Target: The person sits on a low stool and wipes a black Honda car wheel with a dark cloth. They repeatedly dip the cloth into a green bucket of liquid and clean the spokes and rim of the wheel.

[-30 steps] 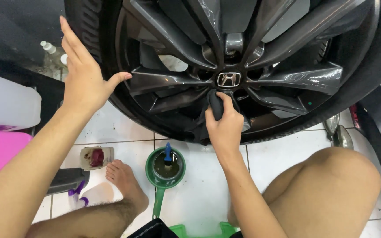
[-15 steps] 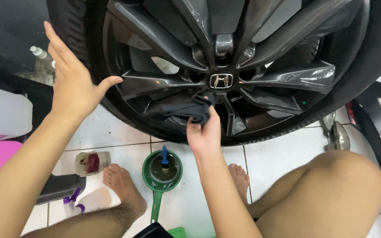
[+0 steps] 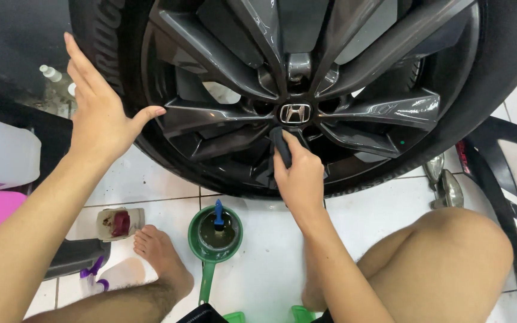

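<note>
Tiled floor (image 3: 151, 185); cloth (image 3: 281, 146) seemingly under fingers (image 3: 294, 152).

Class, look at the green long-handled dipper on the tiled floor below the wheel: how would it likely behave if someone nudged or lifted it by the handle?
The green dipper sits flat on smooth tile, so a nudge would probably slide it rather than tip it. It seems to hold dark liquid, so lifting by the long handle could feel front-heavy and slosh. The blue-handled brush standing inside would likely shift.

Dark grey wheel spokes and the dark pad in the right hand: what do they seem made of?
Dark grey wheel spokes: likely painted alloy metal, glossy, showing sharp light reflections. Dark pad held by the right hand: looks matte and soft, possibly foam or cloth; hard to tell.
</note>
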